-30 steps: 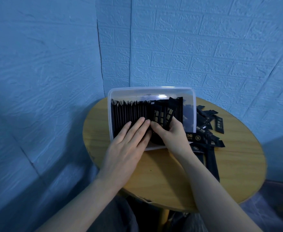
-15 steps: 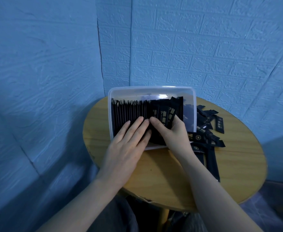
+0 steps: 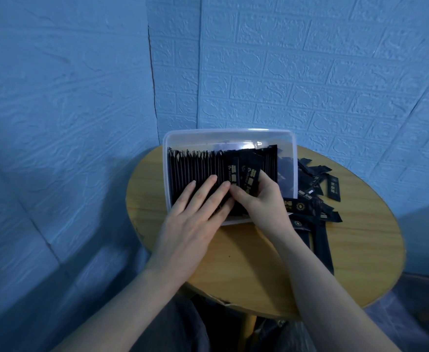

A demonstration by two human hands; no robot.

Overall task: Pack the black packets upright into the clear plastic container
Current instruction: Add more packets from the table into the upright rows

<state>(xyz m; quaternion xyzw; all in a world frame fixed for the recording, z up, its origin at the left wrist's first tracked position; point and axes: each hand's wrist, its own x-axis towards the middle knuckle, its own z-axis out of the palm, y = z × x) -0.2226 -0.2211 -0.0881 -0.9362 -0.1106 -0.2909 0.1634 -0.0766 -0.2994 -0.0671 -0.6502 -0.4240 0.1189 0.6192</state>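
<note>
A clear plastic container [image 3: 228, 134] stands on the far left part of a round wooden table [image 3: 360, 250]. A long row of black packets [image 3: 195, 168] stands on edge inside it, filling most of its width. My left hand [image 3: 195, 214] lies flat with straight fingers pressed on the row's near ends. My right hand [image 3: 261, 199] grips a few tilted black packets [image 3: 249, 174] with gold print at the right end of the row, thumb on their left side and fingers behind.
A loose pile of black packets [image 3: 310, 199] lies on the table right of the container, partly under my right forearm. Blue textured walls close in behind and to the left. The table's near edge is chipped.
My right hand has shifted the held packets slightly up and right within the container; they stand a little more upright. My left hand stays pressed on the row.
</note>
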